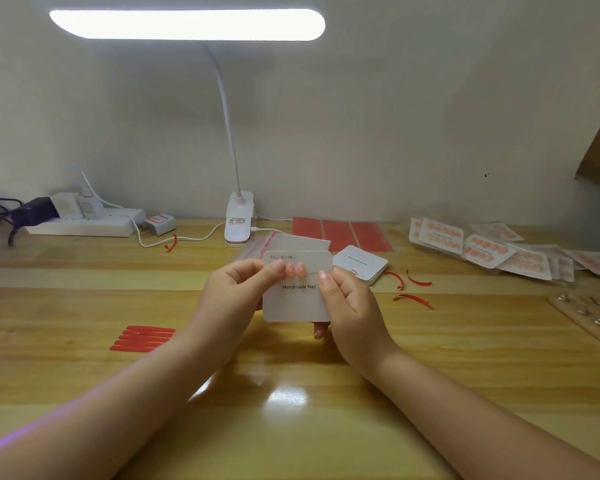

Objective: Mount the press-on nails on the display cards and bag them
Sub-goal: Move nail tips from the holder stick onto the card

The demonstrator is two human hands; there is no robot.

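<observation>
I hold a white display card [297,303] printed "Handmade Nail" upright above the wooden table. Two peach press-on nails [295,269] sit in a row on its upper part. My left hand [238,292] grips the card's left edge, its thumb pressing beside the nails. My right hand [350,306] holds the right edge, thumb on the front and fingers behind. A stack of blank cards [361,263] lies just behind to the right. Clear bags [278,242] lie behind the card.
Red adhesive strips [142,338] lie at the left, red sheets [340,233] at the back. Peeled red backings [413,282] are scattered right. Bagged finished cards [482,249] pile at the far right. A clip lamp [238,220] and power strip [84,221] stand at the back.
</observation>
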